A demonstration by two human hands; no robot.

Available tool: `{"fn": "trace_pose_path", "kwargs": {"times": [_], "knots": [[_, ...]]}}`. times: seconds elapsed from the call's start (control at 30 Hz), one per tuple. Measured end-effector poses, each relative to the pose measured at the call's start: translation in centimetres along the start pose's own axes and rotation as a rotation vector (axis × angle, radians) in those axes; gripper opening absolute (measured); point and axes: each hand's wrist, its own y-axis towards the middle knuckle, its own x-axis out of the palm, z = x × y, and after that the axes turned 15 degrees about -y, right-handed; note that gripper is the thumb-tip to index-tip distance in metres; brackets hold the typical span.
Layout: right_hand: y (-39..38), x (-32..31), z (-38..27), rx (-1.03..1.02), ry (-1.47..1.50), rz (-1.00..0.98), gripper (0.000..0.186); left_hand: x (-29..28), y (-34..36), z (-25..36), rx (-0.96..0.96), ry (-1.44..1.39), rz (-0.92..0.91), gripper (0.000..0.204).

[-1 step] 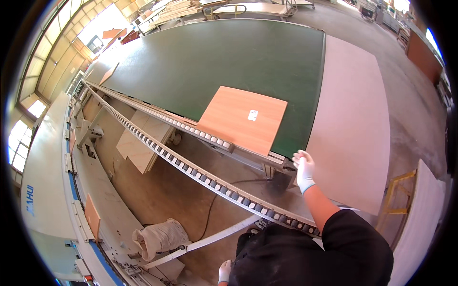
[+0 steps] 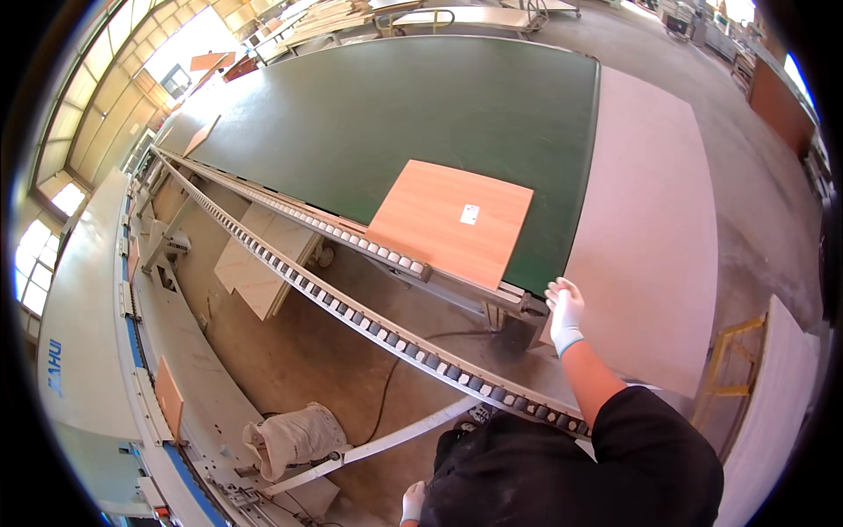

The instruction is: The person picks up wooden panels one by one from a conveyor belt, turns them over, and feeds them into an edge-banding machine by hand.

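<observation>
My right hand [image 2: 565, 312], in a white glove, is at the near right corner of the green conveyor belt [image 2: 439, 105], fingers curled; I cannot make out whether they hold anything. An orange wood-grain panel [image 2: 439, 228] with a small white label lies on the belt's near edge, just left of that hand. My left hand [image 2: 414, 501], also gloved, hangs low beside my dark clothing at the bottom, fingers curled, its contents hidden.
A roller rail [image 2: 351, 321] runs diagonally before me. A machine [image 2: 97, 307] with an upright small panel [image 2: 169, 395] stands left, near a white sack [image 2: 294, 435]. A large pale board [image 2: 641, 220] adjoins the belt. Stacked boards [image 2: 303, 26] lie behind.
The orange panel has shifted slightly to the right, and my right hand has moved slightly right with its fingers still curled.
</observation>
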Motion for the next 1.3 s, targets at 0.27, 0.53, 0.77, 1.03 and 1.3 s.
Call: {"fn": "trace_pose_path", "kwargs": {"times": [0.27, 0.53, 0.77, 1.03, 1.3], "knots": [[2.8, -2.3, 1.8, 0.068, -0.122, 0.004, 0.029, 0.1, -0.8, 3.2, 0.079, -0.027, 0.05, 0.027], [5.2, -5.0, 1.2, 0.13, -0.119, -0.156, 0.03, -0.3, -2.7, 8.6, 0.074, -0.107, 0.124, 0.026], [-3.4, -5.6, -6.4, 0.356, 0.252, -0.397, 0.046, 3.4, -5.4, 1.8, -0.138, -0.311, 0.088, 0.03], [-7.2, -3.1, -14.5, 0.124, 0.033, -0.526, 0.029, 2.0, -1.2, 2.4, -0.46, -1.641, 0.234, 0.041], [-17.2, -2.1, -19.0, -0.005, 0.057, -0.455, 0.026, -12.6, -0.4, 31.9, 0.37, -1.643, -0.228, 0.072]]}}
